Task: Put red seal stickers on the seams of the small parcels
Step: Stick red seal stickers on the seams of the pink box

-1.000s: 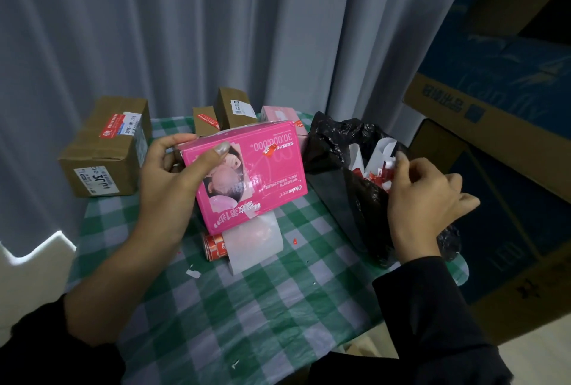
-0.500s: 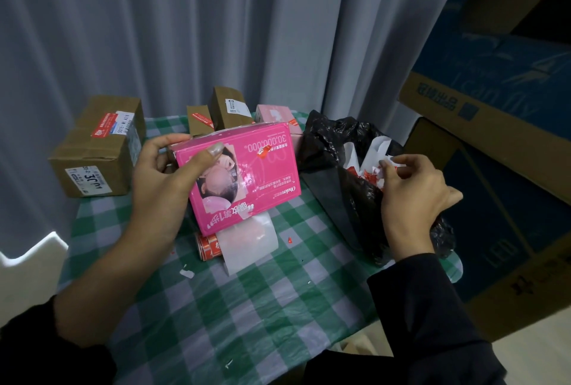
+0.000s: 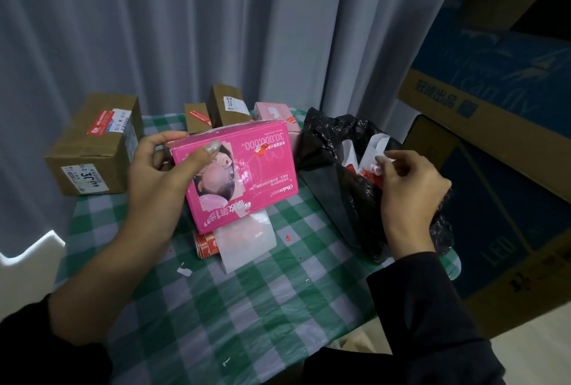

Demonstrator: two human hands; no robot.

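My left hand (image 3: 157, 180) grips a bright pink box (image 3: 244, 171) by its left end and holds it tilted above the green checked table (image 3: 234, 307). A red seal sticker (image 3: 262, 148) sits on the box's front face. My right hand (image 3: 408, 190) is at the mouth of a black plastic bag (image 3: 333, 168), pinching white and red paper scraps (image 3: 375, 165) there. Under the pink box lies a roll of red stickers (image 3: 206, 244) with a strip of white backing paper (image 3: 247, 241) trailing from it.
A large brown parcel (image 3: 92, 149) stands at the table's back left. Two small brown parcels (image 3: 197, 117) (image 3: 228, 106) and a pale pink box (image 3: 275, 112) stand behind. Grey curtains hang at the back. Stacked large cartons (image 3: 494, 152) rise at the right. Paper bits litter the cloth.
My right hand has shifted slightly at the bag's mouth, its fingers now on the white scraps. The left hand still holds the pink box, nearly unmoved.
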